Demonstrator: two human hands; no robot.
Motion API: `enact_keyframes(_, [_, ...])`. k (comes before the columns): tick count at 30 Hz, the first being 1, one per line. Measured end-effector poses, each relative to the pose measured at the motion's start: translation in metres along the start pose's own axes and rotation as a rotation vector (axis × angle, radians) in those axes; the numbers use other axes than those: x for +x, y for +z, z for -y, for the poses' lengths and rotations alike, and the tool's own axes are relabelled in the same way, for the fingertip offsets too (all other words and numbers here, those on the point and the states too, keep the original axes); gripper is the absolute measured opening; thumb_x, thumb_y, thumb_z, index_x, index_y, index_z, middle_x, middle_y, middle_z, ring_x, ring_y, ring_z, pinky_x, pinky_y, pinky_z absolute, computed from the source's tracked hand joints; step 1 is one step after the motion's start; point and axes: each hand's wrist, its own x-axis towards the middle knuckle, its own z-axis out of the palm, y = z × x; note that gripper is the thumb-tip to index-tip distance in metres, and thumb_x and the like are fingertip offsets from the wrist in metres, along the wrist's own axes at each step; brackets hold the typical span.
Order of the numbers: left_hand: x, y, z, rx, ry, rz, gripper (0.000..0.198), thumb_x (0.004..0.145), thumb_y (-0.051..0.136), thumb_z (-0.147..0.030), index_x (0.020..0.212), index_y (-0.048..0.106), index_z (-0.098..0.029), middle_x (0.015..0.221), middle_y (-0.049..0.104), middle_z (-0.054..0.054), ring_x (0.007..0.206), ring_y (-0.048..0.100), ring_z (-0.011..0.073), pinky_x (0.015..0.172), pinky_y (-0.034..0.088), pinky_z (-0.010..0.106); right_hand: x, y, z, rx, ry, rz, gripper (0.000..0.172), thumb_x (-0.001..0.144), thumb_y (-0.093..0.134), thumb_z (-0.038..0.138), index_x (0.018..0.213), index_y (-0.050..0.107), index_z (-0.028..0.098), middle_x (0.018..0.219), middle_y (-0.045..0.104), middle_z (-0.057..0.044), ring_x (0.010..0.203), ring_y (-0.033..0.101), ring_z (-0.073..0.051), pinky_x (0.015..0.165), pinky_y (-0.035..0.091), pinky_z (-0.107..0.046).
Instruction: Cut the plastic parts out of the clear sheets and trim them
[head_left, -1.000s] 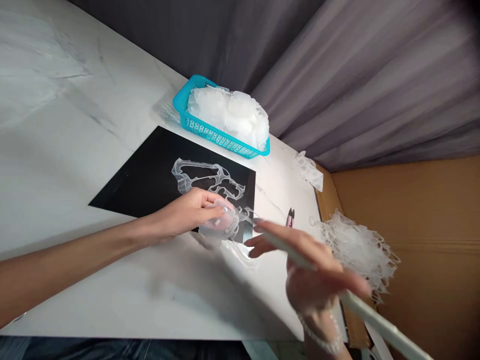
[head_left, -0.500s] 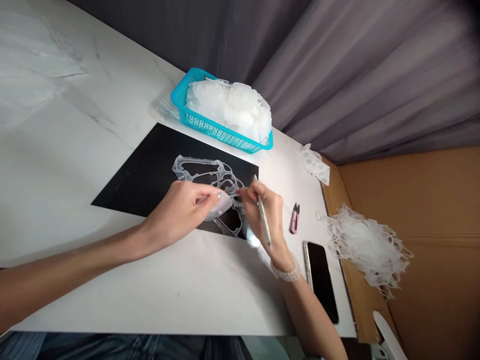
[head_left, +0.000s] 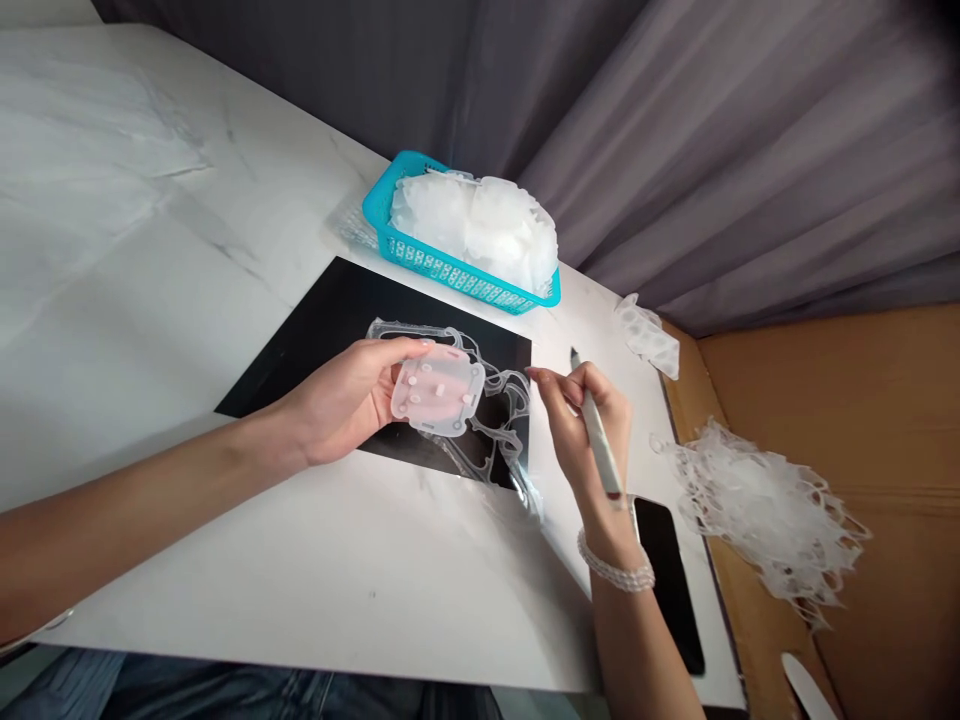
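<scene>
My left hand (head_left: 360, 400) is closed on the edge of a translucent, rounded-square silicone pad (head_left: 441, 392), with small holes and slots facing up. A clear cut-out silicone offcut (head_left: 514, 400) lies under and beside it, partly on a black mat (head_left: 292, 345). To the right of the mat, my right hand (head_left: 589, 430) is closed around a pale pen-like tool (head_left: 602, 450), whose dark tip points away from me. Its thumb and forefinger meet near the offcut's right side; whether they pinch any of it I cannot tell.
A blue basket (head_left: 465, 274) heaped with translucent pieces stands behind the mat. To the right are a phone (head_left: 670, 580), a white holed piece (head_left: 649, 338), and a tangle of white offcuts (head_left: 765, 510) hanging over a cardboard box (head_left: 885, 420). Plastic sheeting (head_left: 75, 150) lies far left.
My hands have moved apart, the right one to the right with its tool. The silicone pad is now turned flat towards me. The pink snips have gone out of sight behind my right hand.
</scene>
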Motion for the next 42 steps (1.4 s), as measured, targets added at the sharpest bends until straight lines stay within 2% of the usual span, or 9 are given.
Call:
enact_keyframes(5, [-0.001,0.005,-0.002,0.041,-0.071,0.019,0.053,0.098,0.033,-0.039,0.136,0.057,-0.011,0.122,0.072,0.015,0.113,0.068,0.0351,0.093,0.058,0.054,-0.009,0.012,0.010,0.537,0.259,0.349,0.043,0.082,0.071,0.030,0.068,0.031,0.025,0.074,0.067,-0.001,0.083,0.071,-0.020,0.081,0.056,-0.037])
enact_keyframes(12, [-0.004,0.009,-0.002,-0.051,-0.138,0.033,0.045,0.097,0.041,-0.038,0.127,0.064,-0.014,0.121,0.072,0.015,0.114,0.068,0.0333,0.092,0.058,0.050,-0.010,0.015,0.013,0.654,0.365,0.399,0.046,0.074,0.077,0.021,0.067,0.032,0.024,0.063,0.060,0.005,0.065,0.063,-0.013,0.067,0.051,-0.028])
enact_keyframes(19, [-0.006,0.016,-0.007,-0.271,-0.240,-0.010,0.041,0.096,0.044,-0.031,0.124,0.062,-0.008,0.111,0.074,0.019,0.101,0.073,0.0307,0.090,0.058,0.047,-0.011,0.014,0.014,0.746,0.428,0.349,0.046,0.074,0.079,0.014,0.065,0.035,0.023,0.065,0.065,0.004,0.064,0.061,-0.011,0.064,0.048,-0.025])
enact_keyframes(24, [-0.006,0.014,-0.006,-0.346,-0.308,-0.024,0.051,0.095,0.049,-0.041,0.133,0.056,-0.008,0.110,0.074,0.021,0.098,0.073,0.0320,0.094,0.055,0.048,-0.007,0.008,0.008,0.801,0.421,0.310,0.045,0.075,0.080,0.014,0.066,0.037,0.022,0.065,0.065,0.005,0.066,0.062,-0.010,0.064,0.048,-0.021])
enact_keyframes(30, [-0.007,0.012,0.001,-0.393,-0.278,-0.098,0.059,0.091,0.055,-0.049,0.137,0.054,-0.012,0.136,0.061,0.021,0.120,0.063,0.0355,0.102,0.049,0.053,-0.010,0.006,0.010,0.582,0.157,0.027,0.045,0.078,0.080,0.018,0.067,0.036,0.023,0.072,0.072,0.003,0.077,0.069,-0.014,0.076,0.052,-0.027])
enact_keyframes(34, [-0.009,0.014,0.003,-0.499,-0.269,0.045,0.070,0.092,0.043,-0.064,0.139,0.053,-0.012,0.142,0.057,0.019,0.131,0.054,0.0387,0.108,0.040,0.058,-0.019,0.006,0.019,0.403,0.020,0.263,0.043,0.086,0.072,0.021,0.065,0.035,0.023,0.094,0.079,-0.004,0.091,0.074,-0.019,0.083,0.055,-0.034])
enact_keyframes(36, [-0.009,0.013,0.003,-0.538,-0.267,0.100,0.075,0.093,0.038,-0.066,0.141,0.050,-0.011,0.142,0.057,0.019,0.131,0.053,0.0398,0.108,0.039,0.058,-0.018,0.003,0.020,0.424,-0.044,0.288,0.041,0.089,0.068,0.020,0.066,0.035,0.024,0.098,0.079,-0.005,0.097,0.074,-0.021,0.090,0.055,-0.039])
enact_keyframes(40, [-0.007,0.009,0.005,-0.602,-0.270,0.154,0.078,0.092,0.037,-0.066,0.147,0.043,-0.011,0.143,0.057,0.018,0.130,0.054,0.0394,0.107,0.041,0.057,-0.003,-0.010,0.012,0.520,-0.017,-0.004,0.039,0.088,0.069,0.018,0.066,0.037,0.025,0.082,0.078,-0.002,0.095,0.075,-0.022,0.089,0.058,-0.039])
enact_keyframes(42, [-0.006,0.007,0.006,-0.616,-0.273,0.176,0.078,0.092,0.037,-0.066,0.147,0.042,-0.011,0.143,0.058,0.018,0.131,0.054,0.0391,0.106,0.042,0.057,0.003,-0.015,0.007,0.540,0.043,-0.060,0.041,0.085,0.071,0.018,0.064,0.036,0.025,0.078,0.077,-0.001,0.095,0.076,-0.022,0.084,0.060,-0.036])
